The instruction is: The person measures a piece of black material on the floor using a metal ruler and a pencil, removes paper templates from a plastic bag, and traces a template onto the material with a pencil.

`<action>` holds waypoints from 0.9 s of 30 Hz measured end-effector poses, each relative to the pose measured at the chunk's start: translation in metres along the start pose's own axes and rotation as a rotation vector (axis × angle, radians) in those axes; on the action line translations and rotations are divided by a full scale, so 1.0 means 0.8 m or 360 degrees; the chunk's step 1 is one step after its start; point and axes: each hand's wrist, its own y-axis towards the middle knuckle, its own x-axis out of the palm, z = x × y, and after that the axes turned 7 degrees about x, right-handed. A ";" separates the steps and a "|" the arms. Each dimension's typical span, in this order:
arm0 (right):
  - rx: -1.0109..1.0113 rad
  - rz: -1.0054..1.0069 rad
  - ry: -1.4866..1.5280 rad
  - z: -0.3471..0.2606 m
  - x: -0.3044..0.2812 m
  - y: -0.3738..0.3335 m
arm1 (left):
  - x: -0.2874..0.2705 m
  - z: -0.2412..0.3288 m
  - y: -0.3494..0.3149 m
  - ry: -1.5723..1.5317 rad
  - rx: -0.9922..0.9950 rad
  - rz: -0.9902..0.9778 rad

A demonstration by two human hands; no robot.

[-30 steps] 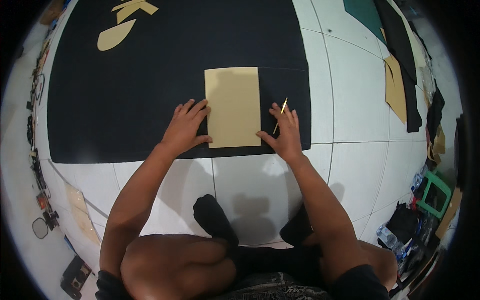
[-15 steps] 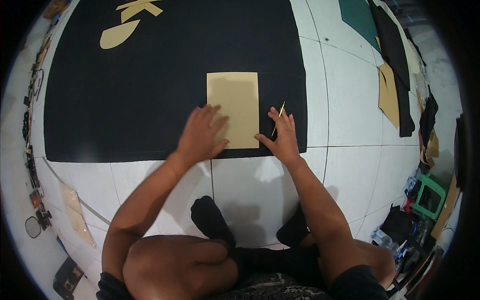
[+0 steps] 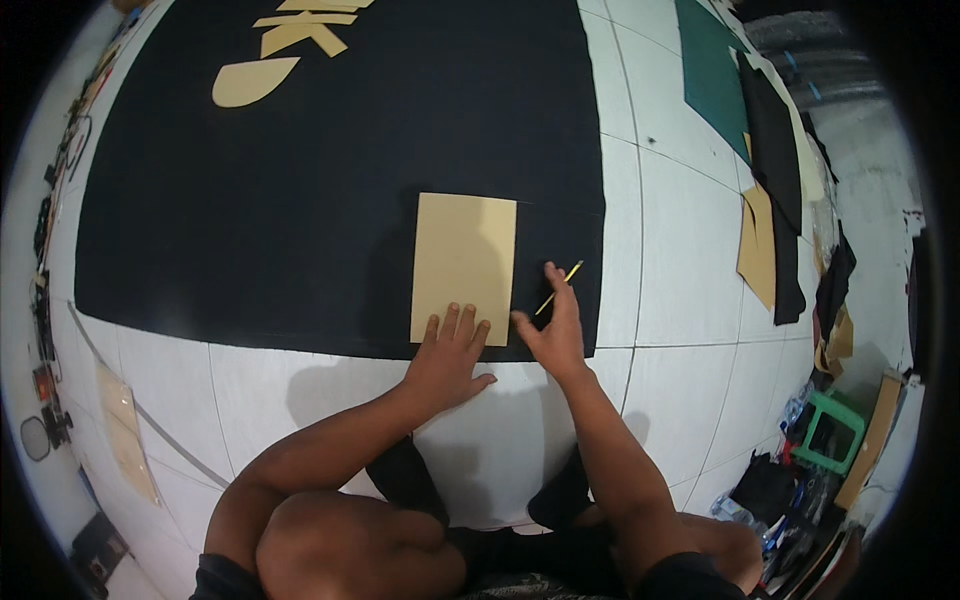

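A tan rectangular card piece (image 3: 466, 250) lies flat near the front right corner of a large black sheet of fabric (image 3: 270, 220). My left hand (image 3: 450, 358) rests on the card's near edge, its fingers spread over the card and the thumb out to the right beyond the fabric. Just right of the card, my right hand (image 3: 556, 335) stands on the black fabric, thumb close to the card's right edge. A thin yellow pen (image 3: 574, 269) slants through the fingers of that hand, its dark end pointing away to the right. Part of the pen is hidden behind the fingers.
Several more tan cut pieces (image 3: 255, 82) lie on the far left of the fabric. White floor tiles (image 3: 670, 260) surround it. On the right are a green sheet (image 3: 712, 80), black strips (image 3: 772, 150), a tan offcut (image 3: 756, 245) and a green plastic stool (image 3: 830, 432).
My left hand has come back from the card's left side to its near edge, fingers now on top. The whole scene sits lower as the view shifted. The right hand still has the pen.
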 end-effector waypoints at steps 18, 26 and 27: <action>-0.0393 -0.1084 0.0122 -0.115 0.066 0.022 | 0.008 0.001 -0.015 -0.0336 0.0026 -0.0037; -0.0409 -0.1114 0.0006 -0.123 0.072 0.024 | 0.041 -0.006 -0.021 -0.0317 0.0041 0.0161; -0.0402 -0.1121 -0.0004 -0.124 0.072 0.025 | 0.040 -0.006 -0.020 -0.0315 0.0042 0.0143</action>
